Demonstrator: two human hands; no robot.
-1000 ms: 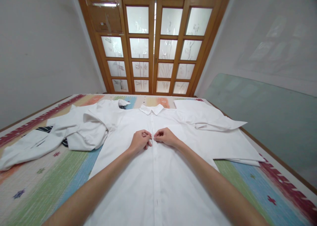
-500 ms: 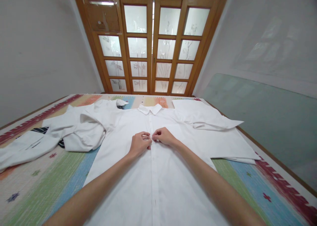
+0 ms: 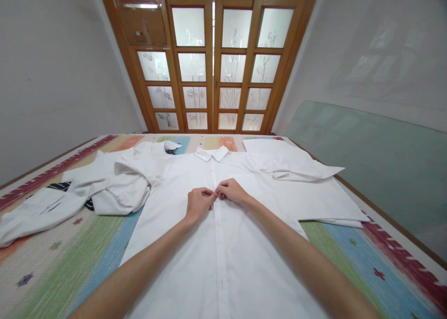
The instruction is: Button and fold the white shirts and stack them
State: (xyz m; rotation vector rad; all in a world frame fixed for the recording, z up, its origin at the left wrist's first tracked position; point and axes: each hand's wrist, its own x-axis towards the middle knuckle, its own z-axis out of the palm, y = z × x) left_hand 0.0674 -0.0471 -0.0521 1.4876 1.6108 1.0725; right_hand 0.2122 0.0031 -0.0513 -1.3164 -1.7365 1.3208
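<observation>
Two-handed pinch at the front of a white shirt [image 3: 244, 254]

One head view tells it all. The white shirt lies spread flat, its collar [image 3: 211, 154] at the far end and its placket [image 3: 219, 258] running down the middle toward the wearer of the camera. The left hand [image 3: 199, 202] and the right hand [image 3: 232, 191] meet at the upper part of that placket, fingertips almost touching. Each grip is narrow, thumb and fingers pinching the shirt (whether on a button or plain cloth is too small to tell).

On the left, beside the shirt's shoulder, lies a rumpled white garment [image 3: 120, 188], with dark striped cloth [image 3: 60, 186] showing near it. A folded white cloth [image 3: 279, 152] rests on the right, close to the far edge. Under everything is a many-coloured cover [image 3: 87, 235] with bands of green, blue, orange and red. Wooden doors [image 3: 236, 50] with glass panes stand beyond, and a pale green panel [image 3: 366, 156] leans along the right wall [image 3: 384, 11].
</observation>
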